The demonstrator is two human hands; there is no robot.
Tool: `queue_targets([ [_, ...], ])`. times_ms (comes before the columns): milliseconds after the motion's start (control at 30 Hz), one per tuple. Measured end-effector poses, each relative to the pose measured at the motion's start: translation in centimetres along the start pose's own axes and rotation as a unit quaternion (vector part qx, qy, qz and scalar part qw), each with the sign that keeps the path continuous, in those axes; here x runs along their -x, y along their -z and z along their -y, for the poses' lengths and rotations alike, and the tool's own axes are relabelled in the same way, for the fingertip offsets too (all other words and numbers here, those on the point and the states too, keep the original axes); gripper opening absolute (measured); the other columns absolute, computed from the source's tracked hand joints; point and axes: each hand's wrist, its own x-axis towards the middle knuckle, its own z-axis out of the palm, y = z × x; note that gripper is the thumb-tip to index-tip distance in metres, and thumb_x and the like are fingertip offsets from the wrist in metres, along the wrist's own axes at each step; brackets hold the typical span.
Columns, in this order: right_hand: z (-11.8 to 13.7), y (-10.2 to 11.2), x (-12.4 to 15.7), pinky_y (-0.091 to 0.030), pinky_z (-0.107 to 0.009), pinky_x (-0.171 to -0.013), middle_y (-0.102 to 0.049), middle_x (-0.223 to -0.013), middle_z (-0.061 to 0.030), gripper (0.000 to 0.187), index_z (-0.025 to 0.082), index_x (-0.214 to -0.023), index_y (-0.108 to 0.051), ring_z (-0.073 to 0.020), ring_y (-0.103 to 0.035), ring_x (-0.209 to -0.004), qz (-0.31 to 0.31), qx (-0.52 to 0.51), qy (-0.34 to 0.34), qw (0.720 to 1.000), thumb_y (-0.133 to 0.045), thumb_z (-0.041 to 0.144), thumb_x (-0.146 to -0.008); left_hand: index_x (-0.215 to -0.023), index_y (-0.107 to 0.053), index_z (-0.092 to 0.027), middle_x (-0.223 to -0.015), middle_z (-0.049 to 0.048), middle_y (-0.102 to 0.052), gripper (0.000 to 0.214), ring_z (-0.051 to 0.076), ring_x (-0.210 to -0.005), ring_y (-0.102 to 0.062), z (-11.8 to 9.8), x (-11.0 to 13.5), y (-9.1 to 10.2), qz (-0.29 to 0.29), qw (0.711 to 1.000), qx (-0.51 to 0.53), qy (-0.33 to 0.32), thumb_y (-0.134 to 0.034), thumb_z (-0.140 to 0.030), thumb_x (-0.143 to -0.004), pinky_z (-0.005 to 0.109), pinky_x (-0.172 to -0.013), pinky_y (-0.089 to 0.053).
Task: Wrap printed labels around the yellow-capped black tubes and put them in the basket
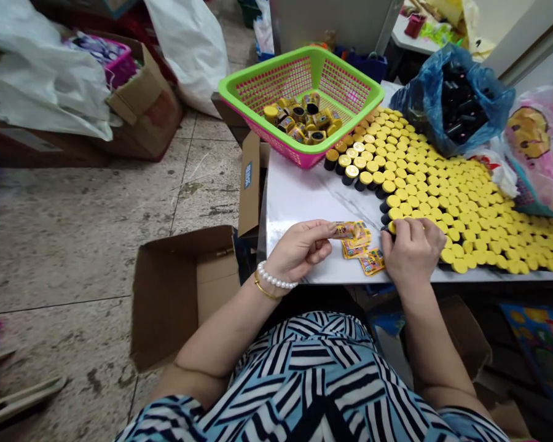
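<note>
My left hand [301, 248] pinches a strip of yellow printed labels [350, 230] between thumb and fingers. Below it, loose yellow labels [364, 255] lie on the white marble-patterned table [308, 199]. My right hand [412, 252] grips a small black jar with a yellow cap [390, 228] at the edge of a dense array of yellow-capped black jars [451, 196]. Several labelled jars lie in a green and pink plastic basket [276, 80] at the table's far end. The hand hides part of the array.
A blue plastic bag of black jars [451, 101] and a pink printed bag [541, 147] stand at the table's far right. An open cardboard box [184, 288] sits on the tiled floor left of the table. More boxes and white bags lie beyond.
</note>
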Motion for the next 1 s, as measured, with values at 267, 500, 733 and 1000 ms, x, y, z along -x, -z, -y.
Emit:
queue_targets([
  [267,-0.1,0.0,-0.3,-0.044,-0.051,-0.098,-0.068,-0.107,-0.0151,0.022,0.015,-0.109,-0.068,-0.0322,-0.057,-0.109,-0.018,-0.067,-0.016,0.997,-0.063,0.031,-0.094,-0.081,-0.065,-0.008,-0.066,-0.0032,-0.060,0.032,-0.002,-0.039,-0.038,-0.6,-1.4,-1.5,-0.013,0.999,0.043,0.001,-0.092,-0.020,-0.068,0.010,-0.033,-0.020],
  [500,1.2,2.4,-0.5,-0.057,-0.043,-0.099,-0.068,-0.120,-0.0083,0.040,0.028,-0.128,-0.072,-0.0228,-0.067,-0.107,-0.046,-0.623,-0.180,0.760,-0.077,0.035,-0.089,-0.078,-0.066,-0.008,-0.065,-0.0025,-0.059,0.033,-0.001,-0.041,-0.042,0.0,-1.7,-1.9,-0.018,0.999,0.029,0.015,-0.093,-0.021,-0.066,0.009,-0.034,-0.021],
  [733,3.6,1.8,-0.7,-0.061,-0.034,-0.093,-0.076,-0.114,-0.0048,0.034,0.026,-0.117,-0.076,-0.0181,-0.073,-0.099,0.023,-0.731,-0.241,0.638,-0.083,0.037,-0.086,-0.082,-0.069,-0.006,-0.065,-0.0027,-0.059,0.033,-0.002,-0.041,-0.038,0.4,-1.5,-2.4,0.018,0.999,0.042,0.014,-0.094,-0.022,-0.067,0.009,-0.035,-0.020],
  [1000,4.5,4.0,-1.3,-0.065,-0.032,-0.091,-0.078,-0.113,-0.0070,0.030,0.023,-0.114,-0.072,-0.0189,-0.077,-0.100,0.022,-0.672,-0.231,0.703,-0.080,0.035,-0.088,-0.088,-0.071,-0.004,-0.072,-0.0005,-0.063,0.031,-0.002,-0.045,-0.038,0.6,-1.5,-2.1,0.042,0.997,0.064,0.008,-0.091,-0.020,-0.070,0.010,-0.037,-0.024],
])
